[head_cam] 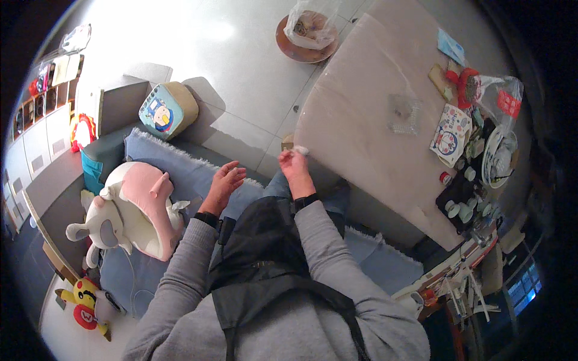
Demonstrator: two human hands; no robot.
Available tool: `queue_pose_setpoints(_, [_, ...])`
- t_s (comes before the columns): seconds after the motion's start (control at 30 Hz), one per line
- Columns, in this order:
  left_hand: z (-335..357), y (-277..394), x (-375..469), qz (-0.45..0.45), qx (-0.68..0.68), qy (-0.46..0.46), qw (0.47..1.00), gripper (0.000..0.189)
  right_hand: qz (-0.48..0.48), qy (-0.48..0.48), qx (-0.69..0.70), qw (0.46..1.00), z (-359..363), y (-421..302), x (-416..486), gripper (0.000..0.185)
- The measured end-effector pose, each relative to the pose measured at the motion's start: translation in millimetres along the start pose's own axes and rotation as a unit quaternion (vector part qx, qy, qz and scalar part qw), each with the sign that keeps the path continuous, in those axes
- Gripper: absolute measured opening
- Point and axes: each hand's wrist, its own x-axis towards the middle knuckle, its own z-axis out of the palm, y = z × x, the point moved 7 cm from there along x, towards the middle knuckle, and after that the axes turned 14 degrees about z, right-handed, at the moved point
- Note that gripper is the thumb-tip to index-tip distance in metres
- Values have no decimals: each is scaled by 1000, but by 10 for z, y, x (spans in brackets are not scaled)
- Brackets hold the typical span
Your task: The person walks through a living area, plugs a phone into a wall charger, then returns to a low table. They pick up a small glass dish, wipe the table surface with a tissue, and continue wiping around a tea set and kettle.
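Note:
My left hand is raised over the blue sofa cover, fingers apart and slightly bent, with nothing clear in it. A small crumpled white tissue or wad shows at the fingertips of my right hand, whose fingers are bent around it beside the table's near corner. Left of my left hand lies a pink and white plush seat cushion with an animal head. A small brown box stands just beyond my right hand, partly hidden.
On the table are a clear plastic tray, a printed paper, bags and several cups. A bag-lined basin stands on the floor beyond it. A cartoon-topped stool is by the sofa; a yellow plush toy lies lower left.

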Motion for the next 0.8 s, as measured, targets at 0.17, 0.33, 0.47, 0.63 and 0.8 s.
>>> queue_pose_setpoints(0.17, [-162, -81, -74, 11, -30, 18, 999, 43, -289, 107, -637, 706, 1058, -705, -513, 13])
queue_pose_setpoints(0.33, [-141, -261, -62, -6, -8, 42, 999, 46, -584, 290, -744, 144, 1546, -1607, -1262, 26])
queue_pose_setpoints(0.47, [198, -249, 112, -9, -20, 7, 1000, 46, -504, 293, -812, -20, 1131, -1386, -997, 40])
queue_pose_setpoints(0.63, [1020, 226, 578, 59, 48, -54, 996, 42, -563, 207, -800, -12, 837, -1124, -1000, 39])
queue_pose_setpoints(0.8, [2360, 760, 1029, 104, 72, -159, 979, 43, -606, 114, -782, 91, 693, -1254, -1265, 29])
